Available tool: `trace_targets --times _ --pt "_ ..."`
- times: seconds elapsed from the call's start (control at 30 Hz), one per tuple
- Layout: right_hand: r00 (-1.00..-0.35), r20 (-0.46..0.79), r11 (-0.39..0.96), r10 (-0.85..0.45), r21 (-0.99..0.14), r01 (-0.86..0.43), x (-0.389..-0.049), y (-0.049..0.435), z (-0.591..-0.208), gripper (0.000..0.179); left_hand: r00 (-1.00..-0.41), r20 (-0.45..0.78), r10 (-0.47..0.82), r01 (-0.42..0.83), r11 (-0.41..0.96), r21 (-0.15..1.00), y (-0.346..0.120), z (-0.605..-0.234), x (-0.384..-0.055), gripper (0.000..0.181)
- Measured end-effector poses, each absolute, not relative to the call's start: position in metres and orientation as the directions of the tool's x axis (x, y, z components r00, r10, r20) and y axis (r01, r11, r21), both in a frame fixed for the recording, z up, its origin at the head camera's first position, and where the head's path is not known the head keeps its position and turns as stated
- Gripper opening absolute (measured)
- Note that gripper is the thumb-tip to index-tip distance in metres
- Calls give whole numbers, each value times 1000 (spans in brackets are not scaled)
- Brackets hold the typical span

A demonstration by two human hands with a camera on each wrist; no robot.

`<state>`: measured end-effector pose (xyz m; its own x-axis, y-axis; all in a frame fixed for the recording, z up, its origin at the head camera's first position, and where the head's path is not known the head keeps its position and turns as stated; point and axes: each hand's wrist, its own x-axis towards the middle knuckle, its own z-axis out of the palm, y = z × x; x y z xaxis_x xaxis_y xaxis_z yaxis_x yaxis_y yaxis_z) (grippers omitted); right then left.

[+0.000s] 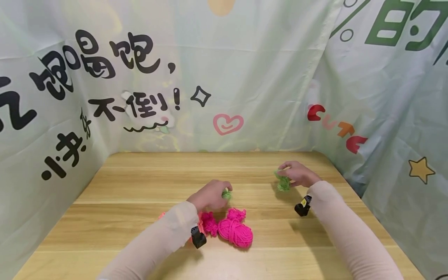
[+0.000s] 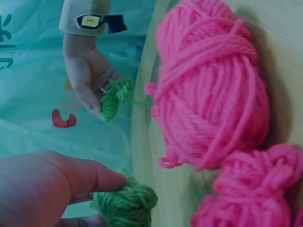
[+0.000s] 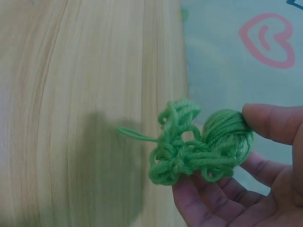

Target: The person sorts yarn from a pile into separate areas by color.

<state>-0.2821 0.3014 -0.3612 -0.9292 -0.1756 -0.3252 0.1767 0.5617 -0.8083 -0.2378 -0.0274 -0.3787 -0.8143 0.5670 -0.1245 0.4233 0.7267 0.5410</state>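
Observation:
My left hand (image 1: 212,194) pinches a small ball of green yarn (image 2: 130,204) between thumb and fingers, over the middle of the table. Farther right, my right hand (image 1: 297,174) holds a looser green yarn bundle (image 3: 177,151) made of a small wound ball and tangled loops; one loop sticks out to the side. Its thumb presses the wound part, with the fingers under it. Just below the left hand lie a bright pink yarn ball (image 1: 236,232) and a smaller crumpled pink yarn bundle (image 1: 210,224). Coral yarn (image 1: 201,223) is mostly hidden behind the left forearm.
The wooden table (image 1: 140,171) has printed cloth walls (image 1: 252,77) at its back and sides. Both wrists wear small black cameras, one on the left sleeve (image 1: 175,221) and one on the right sleeve (image 1: 344,225).

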Motion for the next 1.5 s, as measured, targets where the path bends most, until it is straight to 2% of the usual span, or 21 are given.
trace_targets --times 0.47,1.1,1.5 --pt "-935 -332 555 -122 -804 214 -284 315 -372 49 -796 -49 603 501 701 507 -20 -370 -254 33" --pt "-941 -333 520 -62 -816 254 -284 326 -393 50 -841 10 541 406 619 672 5 -365 -266 26" --pt "-949 -314 501 -21 -825 262 -284 325 -405 47 -880 -4 475 250 472 845 28 -371 -270 28"
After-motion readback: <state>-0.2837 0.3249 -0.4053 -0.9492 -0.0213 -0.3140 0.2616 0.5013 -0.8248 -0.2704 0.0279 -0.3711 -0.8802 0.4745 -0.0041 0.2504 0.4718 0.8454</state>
